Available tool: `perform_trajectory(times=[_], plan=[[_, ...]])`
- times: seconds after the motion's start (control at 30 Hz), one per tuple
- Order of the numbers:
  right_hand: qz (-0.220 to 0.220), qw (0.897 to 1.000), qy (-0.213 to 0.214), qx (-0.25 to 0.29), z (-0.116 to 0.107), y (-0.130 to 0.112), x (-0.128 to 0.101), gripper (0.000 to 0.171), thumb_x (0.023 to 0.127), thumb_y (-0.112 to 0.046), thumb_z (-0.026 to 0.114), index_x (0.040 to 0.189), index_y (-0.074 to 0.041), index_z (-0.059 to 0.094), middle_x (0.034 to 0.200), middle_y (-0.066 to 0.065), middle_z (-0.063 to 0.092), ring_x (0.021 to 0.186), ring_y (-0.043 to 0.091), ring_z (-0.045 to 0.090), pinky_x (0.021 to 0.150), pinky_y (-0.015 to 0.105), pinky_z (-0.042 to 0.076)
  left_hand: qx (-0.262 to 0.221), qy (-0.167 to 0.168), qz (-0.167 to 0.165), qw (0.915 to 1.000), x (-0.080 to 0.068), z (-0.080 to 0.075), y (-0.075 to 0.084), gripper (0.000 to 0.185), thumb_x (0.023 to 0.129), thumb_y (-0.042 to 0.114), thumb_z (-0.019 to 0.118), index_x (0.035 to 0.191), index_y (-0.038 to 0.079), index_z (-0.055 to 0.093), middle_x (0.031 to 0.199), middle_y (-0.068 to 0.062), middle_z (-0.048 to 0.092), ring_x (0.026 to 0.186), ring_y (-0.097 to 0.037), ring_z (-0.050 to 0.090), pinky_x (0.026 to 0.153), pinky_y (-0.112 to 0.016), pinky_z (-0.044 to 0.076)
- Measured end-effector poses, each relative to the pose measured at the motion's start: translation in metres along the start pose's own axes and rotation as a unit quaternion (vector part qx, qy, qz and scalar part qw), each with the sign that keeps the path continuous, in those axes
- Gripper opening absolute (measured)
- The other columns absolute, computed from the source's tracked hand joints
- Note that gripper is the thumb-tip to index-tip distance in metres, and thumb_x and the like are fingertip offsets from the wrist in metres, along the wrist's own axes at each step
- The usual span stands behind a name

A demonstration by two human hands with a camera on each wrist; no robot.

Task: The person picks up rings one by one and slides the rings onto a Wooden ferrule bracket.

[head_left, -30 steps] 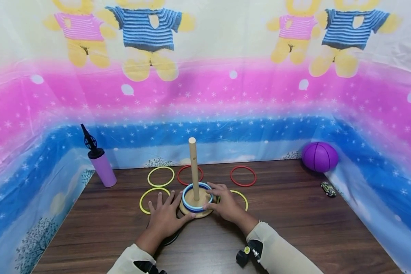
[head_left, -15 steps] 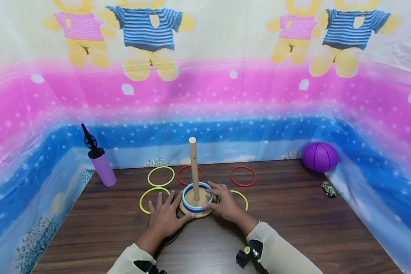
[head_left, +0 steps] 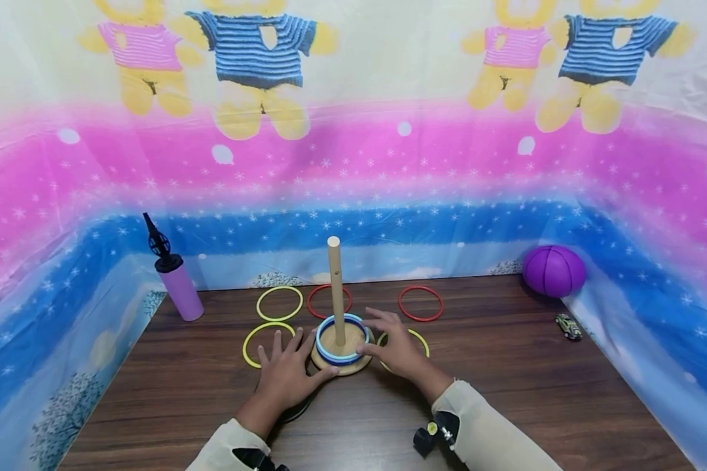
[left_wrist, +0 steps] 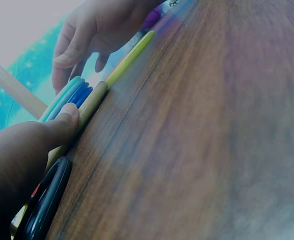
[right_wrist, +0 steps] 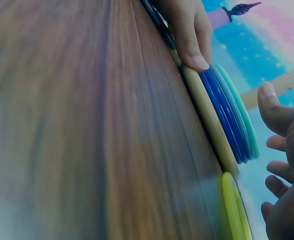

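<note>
Both hands are down at the round wooden base (head_left: 343, 364) of the upright wooden peg (head_left: 335, 290), and across the last second almost nothing has moved: same spread of fingers, same stack, only a slight shift of the head view. So this reads as a steadying pause, not a lift or a placement.

The left hand (head_left: 285, 376) lies flat on the dark wooden table (head_left: 507, 386), fingers straight and relaxed, its thumb pressed against the near-left edge of the base; the left wrist view shows that thumb tip (left_wrist: 69, 114) touching the wood just under the stack. It grips nothing. A black ring (left_wrist: 46, 200) lies under this hand, just in front-left of the base.

The right hand (head_left: 397, 350) sits at the base's right side, fingers loosely extended, fingertips touching the stack of blue plastic rings (head_left: 342, 338) threaded on the peg. No curl round anything that I can see.

Loose rings lie flat all about the peg: two yellow rings (head_left: 266, 344) to its left, a red ring (head_left: 327, 301) behind it, another red ring (head_left: 421, 303) behind and to the right, and a yellow ring (head_left: 415, 340) partly under the right hand. Well to the left of the peg stands a purple hand pump (head_left: 177, 288); well to the right, a purple ball (head_left: 553, 270).
</note>
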State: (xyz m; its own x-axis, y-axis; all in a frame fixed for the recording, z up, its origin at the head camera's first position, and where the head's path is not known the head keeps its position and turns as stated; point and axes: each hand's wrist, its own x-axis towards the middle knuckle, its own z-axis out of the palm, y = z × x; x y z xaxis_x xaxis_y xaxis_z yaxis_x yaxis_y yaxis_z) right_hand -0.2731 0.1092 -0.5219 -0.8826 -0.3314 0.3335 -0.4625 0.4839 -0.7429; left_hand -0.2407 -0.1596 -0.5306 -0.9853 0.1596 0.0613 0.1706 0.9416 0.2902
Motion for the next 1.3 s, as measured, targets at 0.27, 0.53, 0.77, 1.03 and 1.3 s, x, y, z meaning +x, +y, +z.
perform_trajectory(times=[0.27,0.53,0.77,1.03,1.3], plan=[[-0.007,0.999,0.043,0.01,-0.016,0.01,-0.001,0.052,0.09,-0.019,0.091,0.134,0.002,0.075,0.161,0.023,0.057,0.151,0.048,0.046,0.121,0.073,0.038,-0.004,0.001,-0.003,1.0,-0.001,0.001,0.001,0.102,0.091,0.088,0.062,0.171,0.027,0.041,0.177,-0.019,0.037,0.164,-0.062,0.02,0.119,-0.093,0.014],[0.002,0.998,0.062,0.005,-0.03,0.024,-0.001,0.051,0.092,-0.019,0.089,0.137,0.001,0.074,0.163,0.02,0.056,0.15,0.046,0.046,0.114,0.068,0.048,-0.003,0.001,-0.001,1.0,-0.001,0.001,0.001,0.102,0.091,0.087,0.062,0.171,0.028,0.04,0.177,-0.018,0.037,0.164,-0.061,0.02,0.12,-0.092,0.014],[0.016,0.995,0.096,0.02,-0.045,0.034,0.001,0.049,0.094,-0.016,0.087,0.139,0.001,0.073,0.161,0.022,0.057,0.154,0.047,0.043,0.121,0.067,0.044,-0.007,0.006,0.001,1.0,-0.001,0.001,0.001,0.101,0.091,0.086,0.063,0.171,0.028,0.041,0.177,-0.018,0.037,0.164,-0.061,0.02,0.12,-0.092,0.013],[0.055,0.993,0.103,0.013,-0.056,0.04,0.003,0.052,0.096,-0.019,0.087,0.14,0.003,0.071,0.161,0.023,0.056,0.156,0.049,0.041,0.12,0.07,0.043,-0.011,0.011,0.001,0.9999,-0.001,0.001,0.001,0.102,0.091,0.086,0.064,0.171,0.027,0.042,0.177,-0.019,0.038,0.164,-0.062,0.021,0.119,-0.093,0.013],[0.073,0.989,0.126,0.009,-0.061,0.053,0.004,0.056,0.095,-0.017,0.088,0.145,0.001,0.068,0.157,0.023,0.059,0.149,0.046,0.046,0.117,0.068,0.046,-0.011,0.013,0.001,0.9999,-0.002,0.0,0.002,0.101,0.091,0.085,0.064,0.171,0.027,0.042,0.176,-0.019,0.038,0.163,-0.062,0.021,0.119,-0.092,0.014]])
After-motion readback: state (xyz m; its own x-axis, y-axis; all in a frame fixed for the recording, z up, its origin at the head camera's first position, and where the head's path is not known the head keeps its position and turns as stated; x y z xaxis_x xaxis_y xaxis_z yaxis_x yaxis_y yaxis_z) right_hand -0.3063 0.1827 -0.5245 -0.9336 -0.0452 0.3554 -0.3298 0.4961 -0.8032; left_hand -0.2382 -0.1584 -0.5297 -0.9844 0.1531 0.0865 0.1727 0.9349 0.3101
